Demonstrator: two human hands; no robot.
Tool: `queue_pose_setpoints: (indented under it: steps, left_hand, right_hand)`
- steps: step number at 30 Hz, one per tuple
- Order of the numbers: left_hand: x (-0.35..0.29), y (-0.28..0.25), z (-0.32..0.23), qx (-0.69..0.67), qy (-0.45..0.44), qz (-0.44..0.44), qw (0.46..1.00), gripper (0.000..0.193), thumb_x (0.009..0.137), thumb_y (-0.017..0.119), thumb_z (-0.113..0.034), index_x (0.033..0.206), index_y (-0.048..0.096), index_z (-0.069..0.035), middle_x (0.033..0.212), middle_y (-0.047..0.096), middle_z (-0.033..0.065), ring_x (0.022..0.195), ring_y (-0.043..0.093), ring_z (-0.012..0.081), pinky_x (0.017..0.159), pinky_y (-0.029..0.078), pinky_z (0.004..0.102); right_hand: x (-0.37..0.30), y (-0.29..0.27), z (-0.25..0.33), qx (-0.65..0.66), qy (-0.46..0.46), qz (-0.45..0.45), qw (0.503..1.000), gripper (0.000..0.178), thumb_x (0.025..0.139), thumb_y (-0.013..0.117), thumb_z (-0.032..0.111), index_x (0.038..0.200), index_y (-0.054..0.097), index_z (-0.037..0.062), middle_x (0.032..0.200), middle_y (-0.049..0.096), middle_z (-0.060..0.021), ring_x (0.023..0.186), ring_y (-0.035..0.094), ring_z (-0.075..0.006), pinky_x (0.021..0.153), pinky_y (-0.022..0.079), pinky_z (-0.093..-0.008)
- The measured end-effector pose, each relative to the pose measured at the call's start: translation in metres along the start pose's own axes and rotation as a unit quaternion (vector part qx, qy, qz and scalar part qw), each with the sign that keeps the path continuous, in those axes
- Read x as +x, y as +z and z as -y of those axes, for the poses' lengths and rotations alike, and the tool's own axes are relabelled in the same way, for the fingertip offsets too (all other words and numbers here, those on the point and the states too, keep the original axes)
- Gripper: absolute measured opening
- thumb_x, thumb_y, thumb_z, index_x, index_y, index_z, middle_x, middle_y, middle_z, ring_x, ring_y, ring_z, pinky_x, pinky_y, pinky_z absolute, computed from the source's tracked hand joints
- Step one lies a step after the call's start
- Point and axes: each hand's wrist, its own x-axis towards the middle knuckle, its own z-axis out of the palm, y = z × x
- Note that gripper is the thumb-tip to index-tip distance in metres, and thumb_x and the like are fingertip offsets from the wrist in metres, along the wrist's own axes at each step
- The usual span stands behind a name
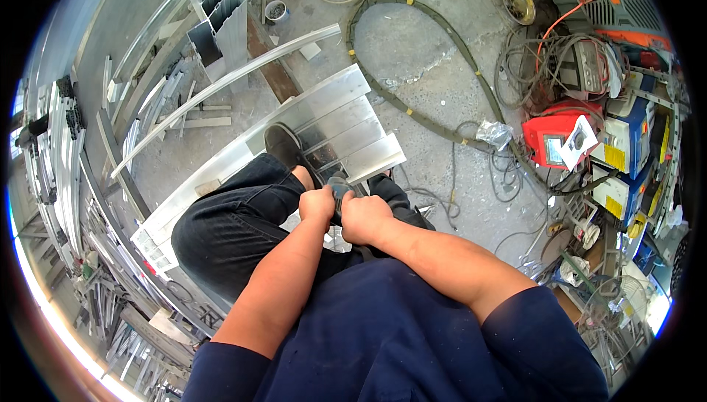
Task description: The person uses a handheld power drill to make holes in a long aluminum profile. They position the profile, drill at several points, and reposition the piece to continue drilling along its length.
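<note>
Head view: left hand (317,205) and right hand (367,218) both closed on a grey tool (339,184), near silver panels (375,157); contact hidden. Panels' right edge borders open concrete floor (423,100). Pale curved strip (294,44) passes left. Beyond floor patch: dark cable loop (478,72), then red machine (536,137).

The bare left forearm (282,269) and bare right forearm (442,262) extend from short navy-blue fabric sleeves (549,336) and converge in front of the torso. The left hand (317,204) and right hand (366,218) sit close together, fingers curled inward. One leg in black trousers (228,221) bends at the knee.
</note>
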Motion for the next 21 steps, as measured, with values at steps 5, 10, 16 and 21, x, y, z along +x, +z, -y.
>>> queue_pose_setpoints:
  steps: [5, 10, 16, 21]
  left_hand:
    - [0.005, 0.004, 0.005, 0.021, 0.032, -0.019, 0.999, 0.048, 0.085, 0.057, -0.036, 0.085, 0.07, 0.01, 0.085, 0.069, 0.0276, 0.07, 0.069, 0.039, 0.068, 0.053, 0.0447]
    - [-0.009, -0.003, -0.012, -0.004, -0.008, 0.006, 1.0, 0.046, 0.084, 0.058, -0.035, 0.085, 0.07, 0.009, 0.084, 0.069, 0.0274, 0.072, 0.069, 0.0393, 0.069, 0.053, 0.0449]
    - [0.003, 0.0, -0.007, -0.009, 0.008, -0.004, 1.0, 0.044, 0.082, 0.06, -0.034, 0.086, 0.07, 0.009, 0.086, 0.069, 0.0266, 0.079, 0.069, 0.0393, 0.073, 0.052, 0.0445]
    - [0.005, 0.002, -0.004, -0.038, -0.005, -0.006, 0.999, 0.044, 0.082, 0.061, -0.033, 0.088, 0.07, 0.009, 0.09, 0.07, 0.0264, 0.082, 0.069, 0.0388, 0.074, 0.051, 0.0443]
  right_hand:
    - [0.002, 0.001, -0.003, 0.003, -0.002, -0.008, 1.0, 0.066, 0.071, 0.062, 0.018, 0.124, 0.045, -0.0193, 0.086, 0.071, -0.0227, 0.079, 0.072, -0.0335, 0.073, 0.057, -0.0411]
    - [0.0, -0.007, -0.005, 0.003, -0.008, 0.002, 1.0, 0.06, 0.073, 0.062, 0.016, 0.119, 0.047, -0.0189, 0.089, 0.071, -0.0229, 0.084, 0.072, -0.0329, 0.075, 0.056, -0.0392]
    - [0.003, -0.009, -0.006, 0.009, -0.011, -0.004, 1.0, 0.063, 0.071, 0.061, 0.017, 0.121, 0.047, -0.0189, 0.087, 0.071, -0.0229, 0.08, 0.072, -0.0343, 0.073, 0.057, -0.0405]
    - [0.004, -0.011, -0.004, 0.007, -0.012, -0.002, 1.0, 0.061, 0.071, 0.062, 0.016, 0.119, 0.048, -0.0183, 0.087, 0.071, -0.023, 0.081, 0.072, -0.0341, 0.073, 0.057, -0.0404]
